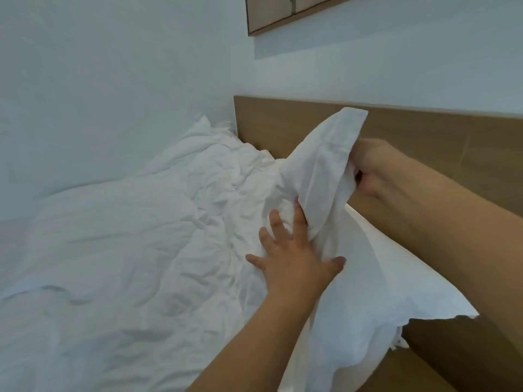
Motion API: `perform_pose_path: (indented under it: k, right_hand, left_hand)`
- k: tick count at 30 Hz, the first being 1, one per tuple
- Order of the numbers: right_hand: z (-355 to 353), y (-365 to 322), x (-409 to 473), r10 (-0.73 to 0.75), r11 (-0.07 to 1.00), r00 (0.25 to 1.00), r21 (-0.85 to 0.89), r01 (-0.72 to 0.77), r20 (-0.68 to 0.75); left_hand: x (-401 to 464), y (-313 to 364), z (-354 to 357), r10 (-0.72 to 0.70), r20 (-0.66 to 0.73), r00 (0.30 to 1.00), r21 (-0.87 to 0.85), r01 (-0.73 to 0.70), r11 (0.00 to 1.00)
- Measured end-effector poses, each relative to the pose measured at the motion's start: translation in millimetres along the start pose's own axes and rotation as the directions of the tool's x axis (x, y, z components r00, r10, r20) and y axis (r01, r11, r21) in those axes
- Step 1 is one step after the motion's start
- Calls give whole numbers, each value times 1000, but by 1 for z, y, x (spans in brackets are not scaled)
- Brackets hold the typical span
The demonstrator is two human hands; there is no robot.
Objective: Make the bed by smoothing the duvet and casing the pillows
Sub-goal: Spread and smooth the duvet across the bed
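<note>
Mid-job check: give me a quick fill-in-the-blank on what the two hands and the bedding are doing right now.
1. The right hand grips a raised fold of the white pillowcase in front of the wooden ____.
2. The left hand lies on the white fabric with its fingers ____.
3. The duvet spread over the bed looks ____, not yet smooth.
4. The bed's far side runs along a plain ____.

Missing words: headboard; spread; wrinkled; wall

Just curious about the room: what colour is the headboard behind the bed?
The headboard is light brown wood, plain, seen best in the head view.
</note>
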State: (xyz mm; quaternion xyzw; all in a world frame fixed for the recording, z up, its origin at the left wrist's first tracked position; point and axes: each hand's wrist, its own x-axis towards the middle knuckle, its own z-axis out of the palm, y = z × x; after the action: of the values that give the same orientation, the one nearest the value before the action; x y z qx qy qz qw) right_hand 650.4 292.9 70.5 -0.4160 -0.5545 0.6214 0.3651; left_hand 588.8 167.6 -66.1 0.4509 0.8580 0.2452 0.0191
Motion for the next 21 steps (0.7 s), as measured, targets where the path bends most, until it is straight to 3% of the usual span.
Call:
perform_pose_path:
  k: [3, 5, 9, 11, 14, 18, 21]
  right_hand:
    - [17, -14, -20, -59, 996, 998, 72, 58, 8]
    - [33, -16, -40, -14, 990, 998, 142, 5, 60]
    - [83, -1, -64, 239, 961, 959, -182, -210, 154]
    - [112, -1, -55, 264, 935, 949, -287, -208, 172]
    - [148, -14, -24, 219, 938, 966, -304, -169, 139]
    - [186, -53, 16, 187, 975, 979, -109, -195, -75]
    - [207, -131, 38, 170, 978, 969, 148, -145, -178]
  left_hand:
    - [15, -28, -23, 15, -156, 988, -185, -44, 982]
    - [23, -53, -44, 23, -216, 976, -202, -68, 977]
    - [34, -99, -76, 206, -380, 902, 0, -223, 975]
    - [44, -112, -87, 325, -450, 832, 106, -311, 944]
    - [66, -120, -94, 393, -508, 766, 117, -390, 913]
    - [104, -116, -139, 335, -466, 819, 21, -368, 930]
    - [137, -92, -223, 269, -361, 893, -35, -302, 953]
